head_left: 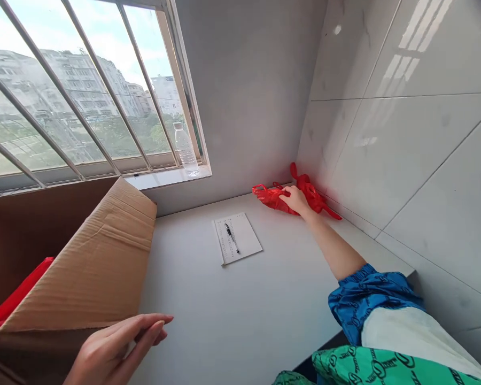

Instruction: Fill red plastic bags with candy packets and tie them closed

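Along counter (272, 305) back edge, right hand (295, 200) on red plastic bag (270, 197).

Steel-barred window (80, 91) on left wall, apartment blocks (76, 80) beyond under bright hazy sky. White sill (168, 177) at its foot. Grey painted wall (252, 91) meets glossy marble-look wall tiles (409, 155) at corner, daylight reflected on tiles. Pale grey table (240, 315) runs along both walls.

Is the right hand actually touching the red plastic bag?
Touching: the head view shows the right hand resting on the red plastic bag, fingers on its folds.
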Demonstrator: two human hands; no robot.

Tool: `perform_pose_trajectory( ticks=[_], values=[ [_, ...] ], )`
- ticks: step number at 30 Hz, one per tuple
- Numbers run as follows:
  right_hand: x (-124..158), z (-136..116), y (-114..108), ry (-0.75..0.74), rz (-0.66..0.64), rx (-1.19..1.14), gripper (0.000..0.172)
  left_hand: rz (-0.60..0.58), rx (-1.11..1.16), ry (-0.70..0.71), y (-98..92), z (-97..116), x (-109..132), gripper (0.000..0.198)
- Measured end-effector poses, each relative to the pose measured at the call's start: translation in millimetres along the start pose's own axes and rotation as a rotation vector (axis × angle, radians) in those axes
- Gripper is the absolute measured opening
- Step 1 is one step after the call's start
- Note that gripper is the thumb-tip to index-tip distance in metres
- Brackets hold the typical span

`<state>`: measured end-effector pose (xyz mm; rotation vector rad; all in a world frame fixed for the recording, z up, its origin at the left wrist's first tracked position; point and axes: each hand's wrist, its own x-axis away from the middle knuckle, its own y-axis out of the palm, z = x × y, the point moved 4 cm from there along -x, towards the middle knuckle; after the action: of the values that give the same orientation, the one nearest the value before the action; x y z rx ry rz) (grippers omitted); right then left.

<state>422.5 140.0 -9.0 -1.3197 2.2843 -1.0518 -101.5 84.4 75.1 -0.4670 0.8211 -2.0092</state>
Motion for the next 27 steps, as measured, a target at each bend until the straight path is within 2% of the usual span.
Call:
perform_pose_trajectory(
  ticks=[2,4,7,9,11,13,16,19,23,27],
  values=[
    [12,-16,-12,-0.067,-0.051,-0.081,0.021,-0.099,0.106,-0.079,14.3,9,-13,0.023],
    [31,-36,-14,-0.130,-0.171,-0.260,0.027,-0.239,0.279,-0.194,37.9,17,-29,0.032],
    [68,-66,0,-0.171,-0.433,-0.661,0.033,-0.415,0.564,-0.358,84.8,26,-52,0.047],
    [93,-80,17,-0.138,-0.574,-0.813,0.035,-0.472,0.760,-0.482,116.6,29,-63,0.059],
    [113,-87,36,-0.089,-0.673,-0.890,0.034,-0.459,0.948,-0.540,141.7,31,-73,0.064],
    [126,-86,54,-0.040,-0.715,-0.961,0.034,-0.371,1.052,-0.559,156.5,29,-80,0.060],
    [133,-72,72,0.056,-0.651,-1.028,0.034,-0.238,1.028,-0.584,163.4,19,-81,0.053],
    [137,-52,84,0.149,-0.592,-1.048,0.035,-0.172,0.960,-0.586,161.1,7,-73,0.055],
    [148,-36,96,0.207,-0.603,-1.012,0.040,-0.089,0.879,-0.501,154.9,-4,-63,0.057],
    [156,-34,102,0.198,-0.625,-0.985,0.038,0.032,0.806,-0.427,151.0,-11,-58,0.053]
  ],
)
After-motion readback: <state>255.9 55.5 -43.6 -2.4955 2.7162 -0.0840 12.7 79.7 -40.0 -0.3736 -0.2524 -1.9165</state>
